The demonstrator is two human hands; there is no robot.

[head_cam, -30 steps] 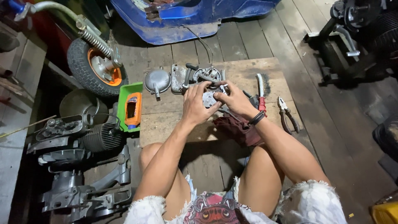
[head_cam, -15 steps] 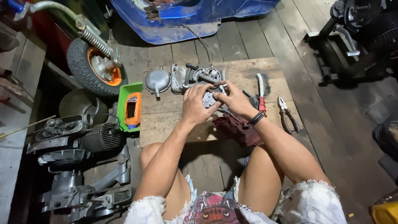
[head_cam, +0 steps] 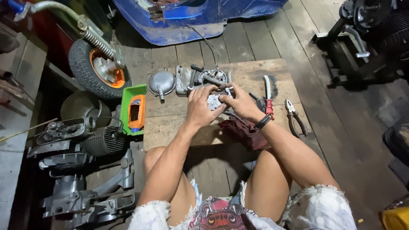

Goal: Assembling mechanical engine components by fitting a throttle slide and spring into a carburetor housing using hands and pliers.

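My left hand [head_cam: 200, 106] and my right hand [head_cam: 239, 103] both grip a small grey metal engine part [head_cam: 214, 101] above a wooden board [head_cam: 251, 76] on the floor. The part shows between my fingers, mostly hidden by them. A dark band circles my right wrist. Under my right forearm lies a dark red rag [head_cam: 240, 131]. Just beyond my hands rest more grey metal parts: a round cover [head_cam: 161, 83] and a housing with a lever [head_cam: 204, 76].
A wire brush with a red handle [head_cam: 268, 96] and pliers [head_cam: 295, 117] lie to the right on the board. A green tray holding an orange item [head_cam: 133, 108] sits left. A small wheel [head_cam: 94, 70], engine casings [head_cam: 81, 170] and a blue body panel [head_cam: 191, 17] surround the board.
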